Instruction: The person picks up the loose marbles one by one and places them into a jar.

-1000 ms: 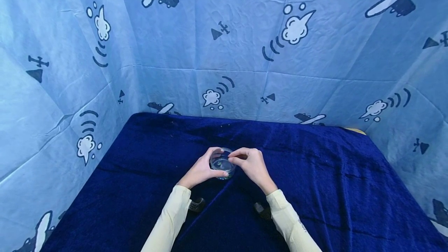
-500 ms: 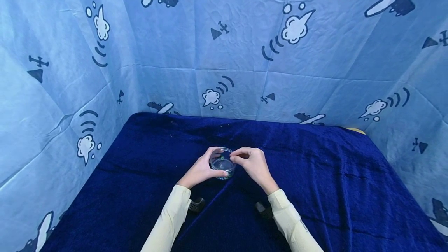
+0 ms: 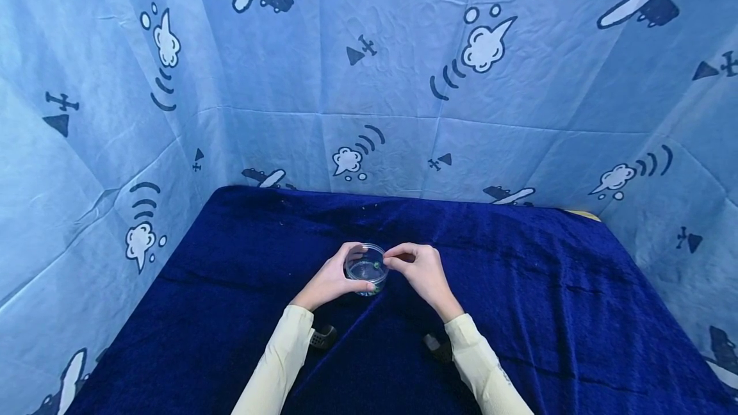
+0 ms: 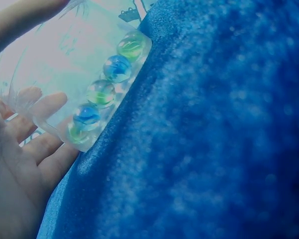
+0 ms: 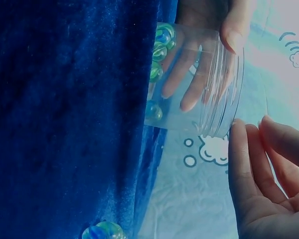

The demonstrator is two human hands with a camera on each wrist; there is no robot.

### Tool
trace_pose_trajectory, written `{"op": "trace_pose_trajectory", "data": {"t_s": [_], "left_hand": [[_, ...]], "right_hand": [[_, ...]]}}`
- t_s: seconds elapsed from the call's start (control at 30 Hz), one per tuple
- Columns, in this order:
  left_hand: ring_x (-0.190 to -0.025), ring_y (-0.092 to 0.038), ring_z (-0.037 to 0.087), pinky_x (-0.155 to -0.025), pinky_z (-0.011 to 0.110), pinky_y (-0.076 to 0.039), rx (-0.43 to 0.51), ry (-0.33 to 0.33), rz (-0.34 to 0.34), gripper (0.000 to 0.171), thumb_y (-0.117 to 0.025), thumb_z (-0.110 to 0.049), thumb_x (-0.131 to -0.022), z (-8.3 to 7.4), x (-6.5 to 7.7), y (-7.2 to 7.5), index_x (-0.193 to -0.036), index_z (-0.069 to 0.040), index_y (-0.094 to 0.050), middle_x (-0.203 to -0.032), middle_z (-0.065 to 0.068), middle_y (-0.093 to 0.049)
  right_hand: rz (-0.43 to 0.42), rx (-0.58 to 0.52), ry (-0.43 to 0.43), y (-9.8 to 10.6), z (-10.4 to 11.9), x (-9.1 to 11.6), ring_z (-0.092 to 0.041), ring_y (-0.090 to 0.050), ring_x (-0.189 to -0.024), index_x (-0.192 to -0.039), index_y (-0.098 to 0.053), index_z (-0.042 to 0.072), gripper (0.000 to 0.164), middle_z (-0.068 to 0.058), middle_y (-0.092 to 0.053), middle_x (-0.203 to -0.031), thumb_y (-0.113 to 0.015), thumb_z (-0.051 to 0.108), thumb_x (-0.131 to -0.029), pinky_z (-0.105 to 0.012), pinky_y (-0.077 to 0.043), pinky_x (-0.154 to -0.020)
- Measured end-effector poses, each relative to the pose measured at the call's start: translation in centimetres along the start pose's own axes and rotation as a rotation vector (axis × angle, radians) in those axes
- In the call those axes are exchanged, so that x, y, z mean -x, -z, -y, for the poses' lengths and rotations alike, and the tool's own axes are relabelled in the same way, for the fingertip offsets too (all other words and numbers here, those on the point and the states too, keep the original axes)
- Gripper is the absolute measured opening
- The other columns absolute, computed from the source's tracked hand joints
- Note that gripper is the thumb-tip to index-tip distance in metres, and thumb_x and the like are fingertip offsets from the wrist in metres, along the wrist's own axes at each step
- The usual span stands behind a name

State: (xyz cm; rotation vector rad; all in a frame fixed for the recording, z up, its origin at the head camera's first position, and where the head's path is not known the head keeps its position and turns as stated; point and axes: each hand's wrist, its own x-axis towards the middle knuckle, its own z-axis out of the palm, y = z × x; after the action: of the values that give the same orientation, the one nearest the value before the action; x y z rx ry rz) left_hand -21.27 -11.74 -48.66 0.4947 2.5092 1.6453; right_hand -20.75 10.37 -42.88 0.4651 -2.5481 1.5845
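Note:
My left hand (image 3: 336,279) grips a clear plastic jar (image 4: 55,79) from the left, thumb on the near side. Green and blue glass marbles (image 4: 117,68) lie along the jar's bottom. In the head view a green marble (image 3: 377,266) shows through the mouth near the right wall. At the right rim, my right hand (image 3: 423,273) has thumb and index close together. The right wrist view shows those fingers fairly straight beside the rim with nothing visible between them. Marbles (image 5: 103,231) also show at that view's bottom edge, on the cloth.
Dark blue velvet cloth (image 3: 536,312) covers the table in soft folds. Light blue printed fabric (image 3: 392,82) hangs behind and along the sides. Small dark devices (image 3: 324,338) sit beneath the wrists. A yellow edge (image 3: 585,214) shows at the far right corner.
My right hand has shifted slightly rightward along the rim. The green marble seen through the jar's mouth has moved right. My left hand and the jar stay almost still.

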Motion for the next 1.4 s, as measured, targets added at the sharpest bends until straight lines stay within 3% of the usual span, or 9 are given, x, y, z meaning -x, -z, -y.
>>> {"op": "trace_pose_trajectory", "data": {"t_s": [0.37,0.8,1.4], "left_hand": [[-0.133,-0.053,0.026,-0.113,0.05,-0.038,0.026,-0.002,-0.005,0.079,-0.089,-0.028,-0.079,-0.2,-0.1,0.0,-0.145,-0.014,-0.048,-0.146,0.008,-0.056],[-0.131,-0.053,0.026,-0.112,0.052,-0.039,0.009,0.005,-0.008,0.079,-0.089,-0.028,-0.08,0.0,0.0,-0.1,-0.146,-0.015,-0.048,-0.146,0.008,-0.056],[-0.132,-0.053,0.025,-0.113,0.05,-0.037,-0.001,0.001,-0.017,0.08,-0.09,-0.029,-0.079,0.0,0.0,-0.2,-0.145,-0.016,-0.048,-0.146,0.007,-0.056]], "right_hand": [[-0.026,-0.019,-0.005,0.5,-0.8,0.0,-0.014,-0.07,-0.08,-0.092,-0.08,0.004,0.004,-0.006,-0.076,-0.09,-0.08,0.007,-0.089,-0.024,-0.053,-0.072],[-0.03,-0.012,-0.045,1.4,-1.5,0.4,-0.016,-0.071,-0.082,-0.097,-0.079,0.0,0.009,-0.005,-0.076,-0.092,-0.078,0.006,-0.091,-0.025,-0.053,-0.073],[-0.064,0.008,-0.071,2.2,-2.1,0.6,-0.011,-0.068,-0.076,-0.094,-0.079,0.002,0.006,-0.006,-0.076,-0.089,-0.078,0.006,-0.09,-0.023,-0.049,-0.063]]}}
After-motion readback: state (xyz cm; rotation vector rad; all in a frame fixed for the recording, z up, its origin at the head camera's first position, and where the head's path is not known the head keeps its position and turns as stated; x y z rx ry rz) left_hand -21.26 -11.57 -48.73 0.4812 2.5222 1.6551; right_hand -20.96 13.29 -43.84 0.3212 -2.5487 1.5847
